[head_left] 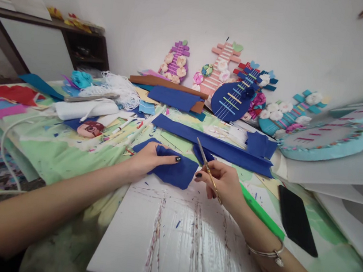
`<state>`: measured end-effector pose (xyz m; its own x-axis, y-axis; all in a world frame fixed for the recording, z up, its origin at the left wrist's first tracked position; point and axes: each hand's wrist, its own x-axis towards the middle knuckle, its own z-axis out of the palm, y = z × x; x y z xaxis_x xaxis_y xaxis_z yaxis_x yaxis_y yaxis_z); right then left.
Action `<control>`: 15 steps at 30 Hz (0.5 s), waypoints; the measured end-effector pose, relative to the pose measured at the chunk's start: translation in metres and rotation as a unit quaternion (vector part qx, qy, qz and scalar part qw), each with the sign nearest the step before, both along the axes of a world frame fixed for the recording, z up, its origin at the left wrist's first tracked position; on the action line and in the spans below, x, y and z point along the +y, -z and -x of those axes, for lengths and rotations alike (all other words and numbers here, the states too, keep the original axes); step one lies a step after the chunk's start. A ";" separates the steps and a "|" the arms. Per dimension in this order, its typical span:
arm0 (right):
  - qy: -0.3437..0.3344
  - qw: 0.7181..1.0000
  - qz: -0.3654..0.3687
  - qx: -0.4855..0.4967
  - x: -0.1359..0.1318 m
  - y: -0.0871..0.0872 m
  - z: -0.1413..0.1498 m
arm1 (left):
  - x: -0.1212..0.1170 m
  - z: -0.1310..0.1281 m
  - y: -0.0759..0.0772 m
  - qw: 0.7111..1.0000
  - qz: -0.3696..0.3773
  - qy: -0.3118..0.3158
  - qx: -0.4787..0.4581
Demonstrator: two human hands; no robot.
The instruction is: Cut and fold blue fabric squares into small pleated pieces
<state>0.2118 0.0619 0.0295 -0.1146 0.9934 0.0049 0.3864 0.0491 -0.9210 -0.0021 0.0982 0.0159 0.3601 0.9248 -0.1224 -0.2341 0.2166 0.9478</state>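
My left hand (154,161) pinches a piece of dark blue craft paper (178,173) between thumb and fingers, above the far part of a white board (134,237). Long rows of scored, brownish cut marks run down this board. In my right hand (225,184) is a slim gold-coloured craft knife (210,171), its pointed end tilted up and away from me. The knife is apart from the blue paper. Behind it, partly covered, lies another small blue piece (203,154). Small blue scraps dot the board.
A long blue strip (213,145) lies behind my hands. At the right are a green strip (261,213) and a black phone (297,220). Decorated lute-shaped crafts (231,100) lean on the wall. White yarn (120,90), a power strip (86,109) with its cable, and paper sit left.
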 end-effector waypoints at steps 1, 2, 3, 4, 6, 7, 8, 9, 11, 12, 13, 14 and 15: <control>0.000 0.999 0.033 0.032 0.000 0.001 0.001 | 0.000 0.000 -0.001 1.000 0.009 -0.006 -0.010; 0.000 0.997 0.054 0.055 0.000 0.002 0.002 | 0.000 -0.001 -0.001 1.000 0.015 -0.009 -0.017; 0.000 0.995 0.068 0.072 0.001 0.003 0.003 | 0.000 -0.001 -0.001 1.000 0.018 -0.010 -0.020; -0.002 0.993 0.076 0.087 0.001 0.004 0.004 | 0.000 -0.001 -0.001 1.000 0.020 -0.008 -0.021; -0.003 0.990 0.076 0.116 0.002 0.005 0.005 | 0.001 0.000 0.000 1.000 0.020 -0.001 -0.021; -0.001 0.989 0.071 0.130 0.002 0.006 0.005 | 0.001 0.000 0.000 1.000 0.020 0.005 -0.021; 0.005 0.988 0.066 0.141 0.003 0.006 0.005 | 0.001 0.000 0.001 1.000 0.020 0.010 -0.021; 0.012 0.987 0.060 0.149 0.004 0.006 0.004 | 0.000 0.000 0.001 1.000 0.019 0.013 -0.021; 0.025 0.986 0.054 0.156 0.004 0.006 0.004 | 0.000 0.000 0.002 1.000 0.013 0.015 -0.022; 0.030 0.986 0.052 0.155 0.005 0.005 0.003 | 0.000 0.000 0.002 1.000 0.009 0.017 -0.024; 0.035 0.986 0.049 0.154 0.005 0.005 0.003 | 0.001 0.000 0.002 0.999 0.004 0.018 -0.027; 0.039 0.987 0.046 0.152 0.005 0.005 0.003 | 0.001 0.000 0.002 0.999 0.001 0.020 -0.029; 0.041 0.987 0.044 0.152 0.004 0.004 0.004 | 0.001 0.000 0.003 0.999 -0.001 0.020 -0.029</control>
